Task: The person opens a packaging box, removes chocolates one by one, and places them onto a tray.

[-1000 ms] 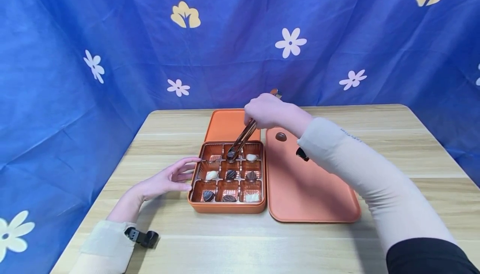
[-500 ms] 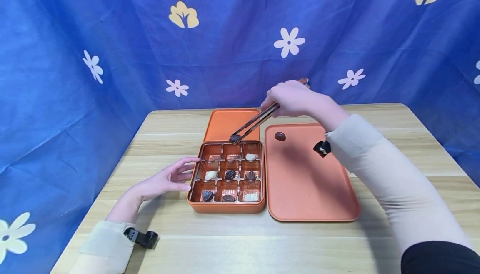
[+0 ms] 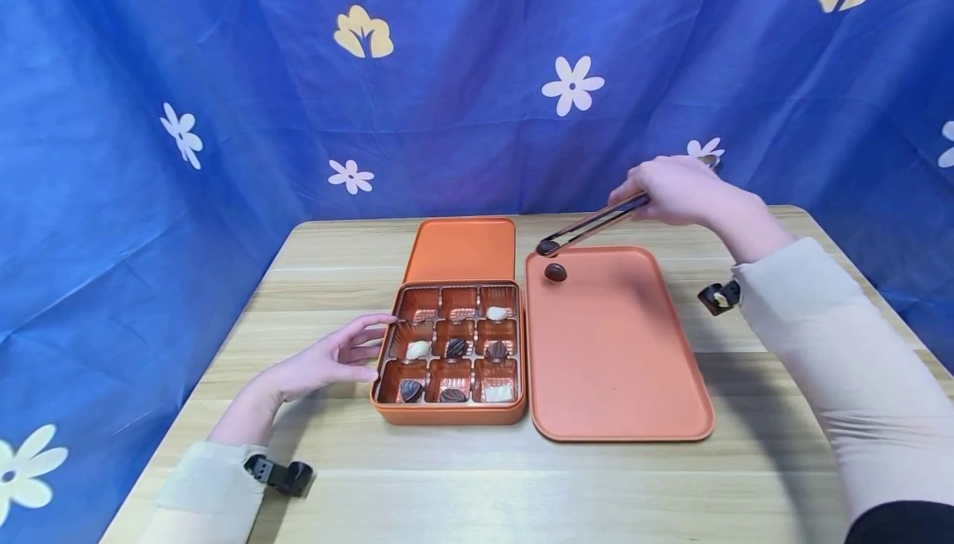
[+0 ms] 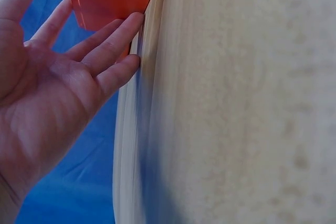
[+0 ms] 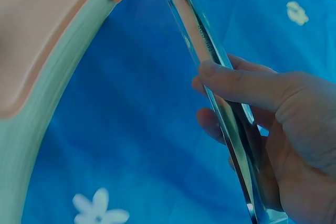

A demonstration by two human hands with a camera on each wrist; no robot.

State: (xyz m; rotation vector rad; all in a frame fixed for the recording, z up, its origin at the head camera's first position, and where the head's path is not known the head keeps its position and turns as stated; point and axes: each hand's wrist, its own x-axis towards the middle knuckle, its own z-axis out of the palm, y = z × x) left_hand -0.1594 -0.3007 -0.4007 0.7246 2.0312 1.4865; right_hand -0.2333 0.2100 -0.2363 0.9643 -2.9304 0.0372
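- Dark chocolate point(image 3: 547, 247) sat between the tips of our tongs point(image 5: 231, 121), at the far left corner of the tray point(image 3: 619, 345).
- We gripped these in our right hand point(image 3: 674, 188), thumb and fingers wrapped round them.
- Our left hand point(image 3: 320, 360), fingers loosely spread, touched the left side of the box point(image 3: 450, 416).
- Another chocolate point(image 3: 555, 272) lay on the tray, nearer us.

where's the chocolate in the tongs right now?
In the head view, the gripped chocolate is between the tips of the tongs in the right hand, by the far left corner of the pink tray, just beyond the loose chocolate.
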